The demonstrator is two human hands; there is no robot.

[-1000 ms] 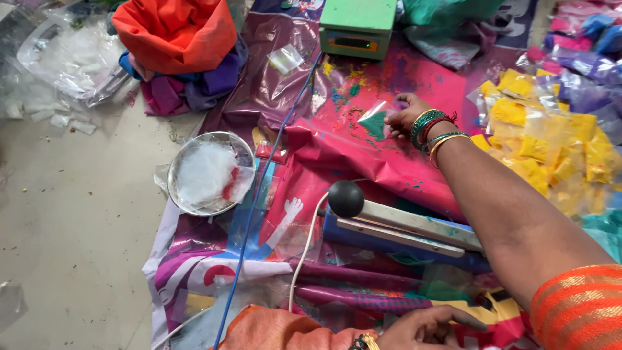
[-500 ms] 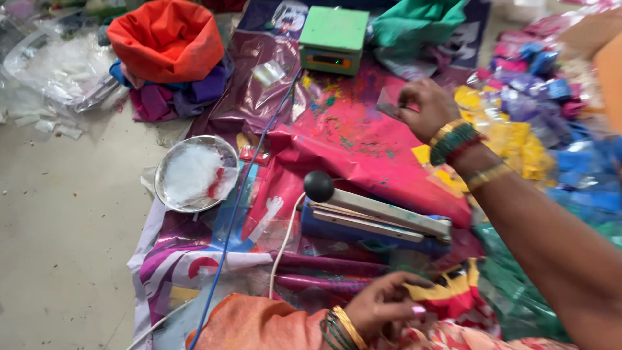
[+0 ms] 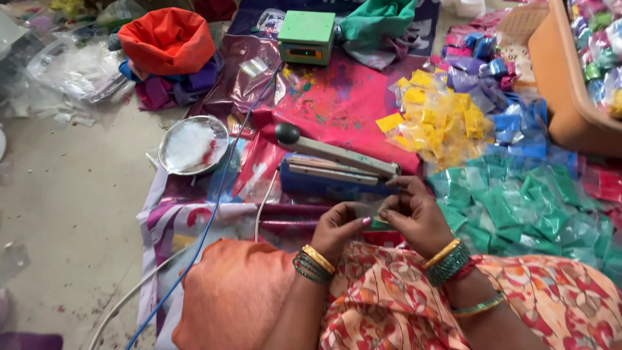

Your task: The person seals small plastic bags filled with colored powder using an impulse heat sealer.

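While a person sits on the floor looking down, both hands meet just in front of a blue heat sealer [image 3: 337,174]. The left hand [image 3: 337,228] and the right hand [image 3: 414,217] together pinch a small green packet [image 3: 376,222], thumbs and fingertips pressed closed on it from either side. The packet sits between the two hands, just near the sealer's front edge and above the person's lap. Gold and green bangles circle both wrists.

The sealer lies on a pink, colour-stained plastic sheet [image 3: 350,104], its long arm lowered and ending in a black knob [image 3: 287,133] at the left. A white cord [image 3: 259,207] and a blue cable [image 3: 220,188] run from the sealer's area toward the lower left.

To the right of the hands, a wide heap of green packets [image 3: 525,201] spreads over the floor. Beyond it lie a pile of yellow packets [image 3: 440,120] and, farther back, blue and purple packets [image 3: 499,97]. An orange tub [image 3: 557,84] at the upper right holds mixed coloured packets.

At the far end of the sheet stands a small green weighing scale [image 3: 306,35]. To the left, a round metal plate [image 3: 191,144] holds white powder with a red smear. An orange cloth bag [image 3: 167,39] stands open at the upper left, near clear plastic bags [image 3: 71,65].
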